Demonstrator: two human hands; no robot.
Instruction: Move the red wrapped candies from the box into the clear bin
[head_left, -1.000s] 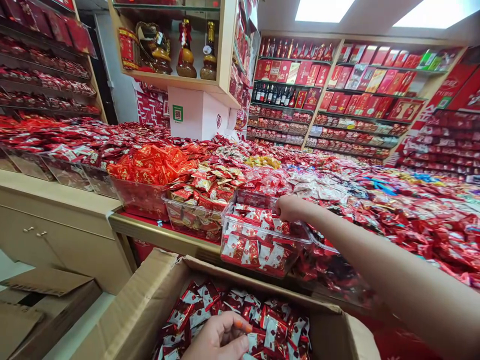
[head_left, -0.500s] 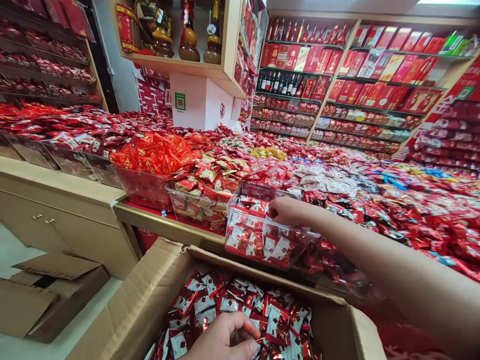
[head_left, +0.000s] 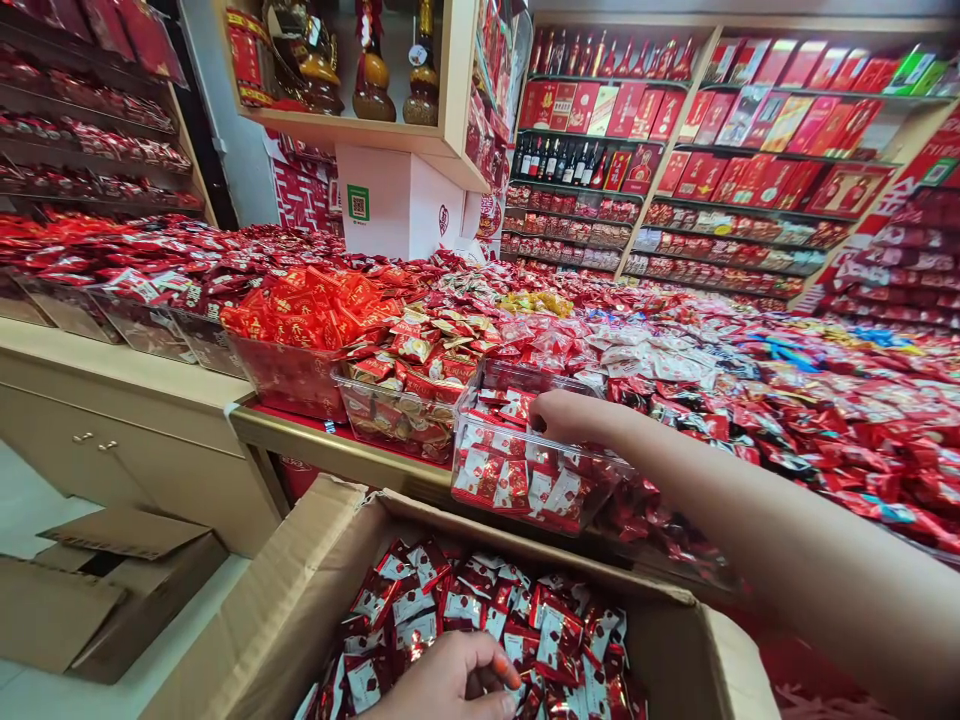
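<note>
My left hand is low over the open cardboard box, just above a heap of small red-and-white wrapped packets. Its fingers are loosely bent, the thumb stands apart from the index finger, and nothing shows between them. My right hand reaches into the clear plastic bin on the counter edge. Its fingers curl downward and their tips are hidden, so what they hold cannot be seen. Matching packets stand in rows inside that bin, with a few lying flat at the top beside my fingers.
Left of the bin stand a clear tub of gold-and-red packets and a tub of bright red packets. Heaped sweets spread across the counter to the right. A second cardboard box lies on the floor at left. Stocked shelves line the back.
My left thumb has come slightly away from the index finger. My right hand has shifted a little to the left within the bin. The view has tilted slightly.
</note>
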